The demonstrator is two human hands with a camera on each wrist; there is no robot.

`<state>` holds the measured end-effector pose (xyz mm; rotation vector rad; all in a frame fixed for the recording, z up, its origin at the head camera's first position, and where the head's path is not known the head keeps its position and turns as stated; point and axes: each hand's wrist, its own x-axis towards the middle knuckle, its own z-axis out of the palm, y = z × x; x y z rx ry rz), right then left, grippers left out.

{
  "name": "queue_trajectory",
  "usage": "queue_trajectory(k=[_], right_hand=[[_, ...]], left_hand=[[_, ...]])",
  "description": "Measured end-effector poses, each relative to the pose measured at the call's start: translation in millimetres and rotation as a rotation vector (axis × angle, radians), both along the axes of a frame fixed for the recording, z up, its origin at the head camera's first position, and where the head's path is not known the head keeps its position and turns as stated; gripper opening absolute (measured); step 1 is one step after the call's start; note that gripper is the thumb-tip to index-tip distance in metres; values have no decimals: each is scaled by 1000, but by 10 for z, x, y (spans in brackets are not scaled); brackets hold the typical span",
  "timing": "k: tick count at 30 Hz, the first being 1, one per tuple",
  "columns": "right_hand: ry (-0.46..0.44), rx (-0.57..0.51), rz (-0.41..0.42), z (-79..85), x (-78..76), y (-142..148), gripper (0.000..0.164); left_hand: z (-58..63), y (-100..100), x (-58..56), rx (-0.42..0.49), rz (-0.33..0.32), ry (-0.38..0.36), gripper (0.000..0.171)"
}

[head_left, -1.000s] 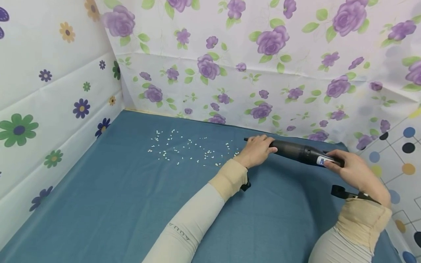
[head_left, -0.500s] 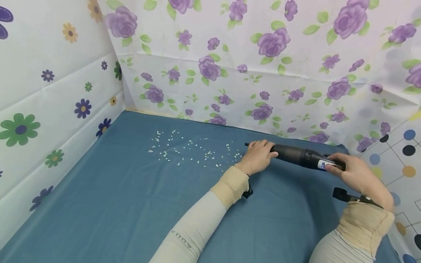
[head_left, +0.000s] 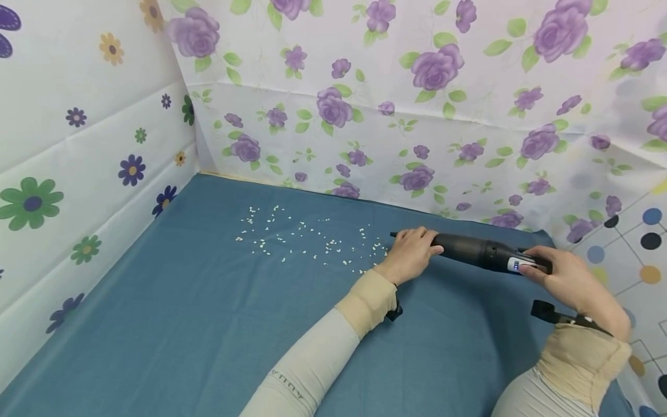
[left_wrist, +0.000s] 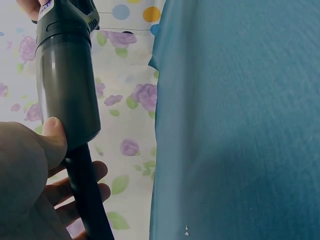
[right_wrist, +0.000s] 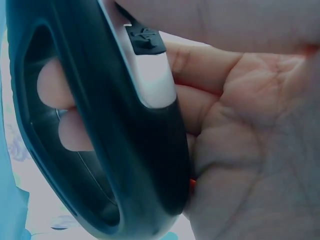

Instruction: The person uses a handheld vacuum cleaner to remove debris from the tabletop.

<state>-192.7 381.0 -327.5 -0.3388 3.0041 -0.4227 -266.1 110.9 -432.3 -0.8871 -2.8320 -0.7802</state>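
A black handheld vacuum cleaner (head_left: 464,250) lies slantwise across the right half of the head view, over the blue cloth. Its thin nozzle (left_wrist: 89,192) points left toward scattered small white bits (head_left: 333,246). My left hand (head_left: 410,255) holds the front end. In the left wrist view its thumb (left_wrist: 54,132) presses the dark dust cup while the fingers curl behind the nozzle. At the rear, my right hand (head_left: 570,278) grips the handle (right_wrist: 145,165). Two fingertips pass through the handle loop in the right wrist view, and the thumb lies by the lit label (head_left: 515,264).
A blue cloth (head_left: 208,324) covers the table. Behind it rises a white sheet with purple roses (head_left: 333,107). A flower-printed sheet (head_left: 78,191) stands at left and a dotted one (head_left: 648,272) at right.
Both hands and the vacuum cleaner have moved slightly toward me, with the nozzle tip lower in the head view. More white bits show beside my left hand. The grip is unchanged.
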Motion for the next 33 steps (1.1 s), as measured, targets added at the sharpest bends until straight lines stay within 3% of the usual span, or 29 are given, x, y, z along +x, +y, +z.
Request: queue_trajectory(k=[8, 22, 33], right_hand=[[-17, 8, 3, 28, 35, -28, 49], [-37, 49, -12, 57, 86, 20, 48], [-45, 71, -6, 68, 75, -14, 50]], left_hand=[[-21, -18, 31, 3, -8, -10, 48], [-49, 50, 120, 6, -19, 41, 46], [-130, 55, 140, 48, -10, 9, 45]])
